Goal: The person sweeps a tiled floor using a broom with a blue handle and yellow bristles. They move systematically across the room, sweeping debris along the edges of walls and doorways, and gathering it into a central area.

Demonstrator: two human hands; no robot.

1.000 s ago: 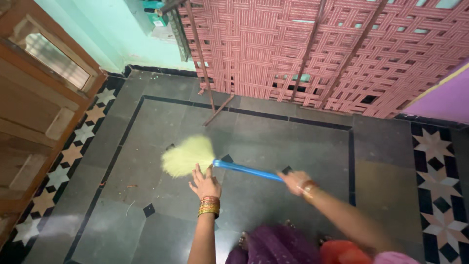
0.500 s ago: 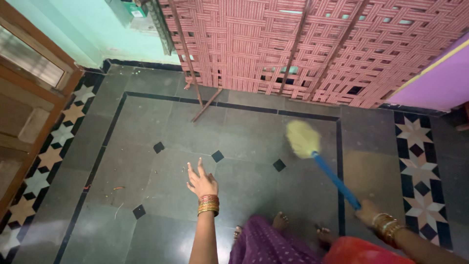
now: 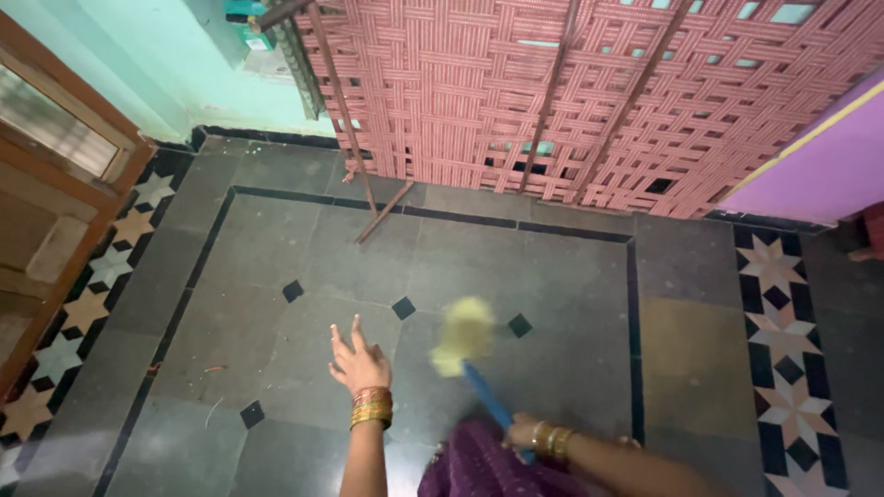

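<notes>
My right hand [image 3: 527, 433] grips the blue handle of a broom [image 3: 486, 396] low in the view. Its yellow brush head [image 3: 463, 333] is blurred and rests over the dark grey floor tiles [image 3: 368, 267], just right of my left hand. My left hand [image 3: 360, 361] hovers open above the floor with fingers spread, holding nothing. Gold and red bangles circle both wrists. A purple garment shows at the bottom edge.
A red woven cot frame [image 3: 589, 101] leans upright against the far wall. A wooden door [image 3: 55, 184] stands at the left. A purple wall [image 3: 820, 166] is at the right. Star-patterned border tiles [image 3: 783, 313] run along both sides.
The broom head has swung back leftward from the right side toward the middle of the floor. My right hand has moved inward with it. My left hand has stayed open and risen slightly.
</notes>
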